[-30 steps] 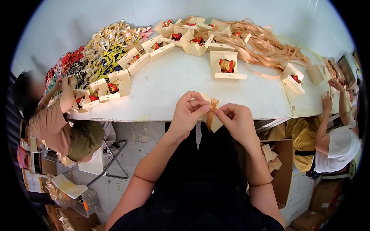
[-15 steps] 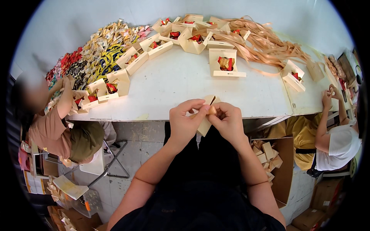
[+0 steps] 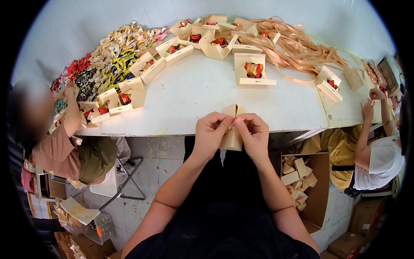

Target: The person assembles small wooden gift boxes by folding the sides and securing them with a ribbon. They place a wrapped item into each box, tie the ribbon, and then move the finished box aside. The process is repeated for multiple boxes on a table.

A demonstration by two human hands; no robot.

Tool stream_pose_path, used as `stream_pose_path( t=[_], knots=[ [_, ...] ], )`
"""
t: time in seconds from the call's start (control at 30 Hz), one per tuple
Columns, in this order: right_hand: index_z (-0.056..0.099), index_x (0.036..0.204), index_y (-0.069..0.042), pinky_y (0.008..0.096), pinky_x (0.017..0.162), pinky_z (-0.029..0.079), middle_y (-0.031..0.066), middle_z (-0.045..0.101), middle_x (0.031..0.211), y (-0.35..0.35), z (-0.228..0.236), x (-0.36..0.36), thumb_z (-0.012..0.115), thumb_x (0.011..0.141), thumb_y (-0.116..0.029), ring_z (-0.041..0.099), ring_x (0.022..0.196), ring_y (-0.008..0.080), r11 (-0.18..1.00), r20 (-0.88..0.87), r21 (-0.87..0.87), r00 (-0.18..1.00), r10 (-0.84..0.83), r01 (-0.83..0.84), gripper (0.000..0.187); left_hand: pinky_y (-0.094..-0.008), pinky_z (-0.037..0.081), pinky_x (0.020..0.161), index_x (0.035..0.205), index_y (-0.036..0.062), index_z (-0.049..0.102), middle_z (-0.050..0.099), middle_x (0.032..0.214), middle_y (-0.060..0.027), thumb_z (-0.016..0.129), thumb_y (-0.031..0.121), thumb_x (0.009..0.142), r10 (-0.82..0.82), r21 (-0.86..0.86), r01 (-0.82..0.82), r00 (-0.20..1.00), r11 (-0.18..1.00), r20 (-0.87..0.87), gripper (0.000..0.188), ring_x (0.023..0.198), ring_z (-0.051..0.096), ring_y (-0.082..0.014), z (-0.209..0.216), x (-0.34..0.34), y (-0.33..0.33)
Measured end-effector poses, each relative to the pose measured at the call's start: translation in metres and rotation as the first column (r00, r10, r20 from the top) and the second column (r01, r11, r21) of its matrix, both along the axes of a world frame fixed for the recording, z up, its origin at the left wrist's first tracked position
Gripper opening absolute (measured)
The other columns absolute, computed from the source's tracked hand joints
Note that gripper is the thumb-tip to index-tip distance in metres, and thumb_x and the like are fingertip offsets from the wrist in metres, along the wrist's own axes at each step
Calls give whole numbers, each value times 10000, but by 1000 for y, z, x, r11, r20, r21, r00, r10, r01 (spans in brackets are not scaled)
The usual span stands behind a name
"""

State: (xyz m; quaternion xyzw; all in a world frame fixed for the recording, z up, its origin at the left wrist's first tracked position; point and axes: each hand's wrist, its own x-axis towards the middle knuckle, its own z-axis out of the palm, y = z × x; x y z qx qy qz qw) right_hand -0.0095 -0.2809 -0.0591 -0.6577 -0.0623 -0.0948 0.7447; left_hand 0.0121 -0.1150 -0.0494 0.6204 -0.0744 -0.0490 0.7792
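Observation:
Over the table's near edge, a small cream paper box [image 3: 233,143] stands between my two hands, folded up, with a dark slit at its top. My left hand [image 3: 212,133] is closed on its left side, thumb and forefinger pinched at the middle. From the right, my right hand [image 3: 254,134] pinches at the same spot, its thumb tip almost touching the left one. A bit of peach ribbon seems to be between the fingertips, but they mostly hide it. Straight ahead on the table sits an open cream box [image 3: 258,81] with red and gold wrapped sweets [image 3: 253,70].
Wrapped sweets [image 3: 103,60] are heaped at the back left, beside a row of open filled boxes [image 3: 177,51]. Peach ribbons [image 3: 297,49] lie back right. A carton [image 3: 317,190] of finished boxes stands below right. Co-workers sit left [image 3: 58,142] and right [image 3: 379,157].
My hands have drawn together and turned the box more upright. The peach piece seen between my fingers is now mostly covered. Both co-workers' hands have shifted.

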Motion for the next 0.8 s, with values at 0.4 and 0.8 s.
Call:
stream_pose_path(
  t=[0.4,0.8],
  knots=[
    [663,1269,-10,308,1018,503,72,680,1240,0,-11,1,521,1195,-262,630,1121,157,985,27,142,994,-102,97,299,-297,569,925,1221,-14,669,727,1321,-174,429,282,1219,136,-28,-134,985,991,103,381,1039,700,-149,-13,3,-9],
    [376,1682,-9,433,1178,477,251,471,1608,-16,-2,-7,786,935,-154,525,1460,367,863,177,-479,981,-82,158,864,-364,541,1023,1363,-24,693,712,1414,-194,191,552,1208,-55,237,-26,943,971,329,780,1240,676,-266,-19,4,-7]
  ],
)
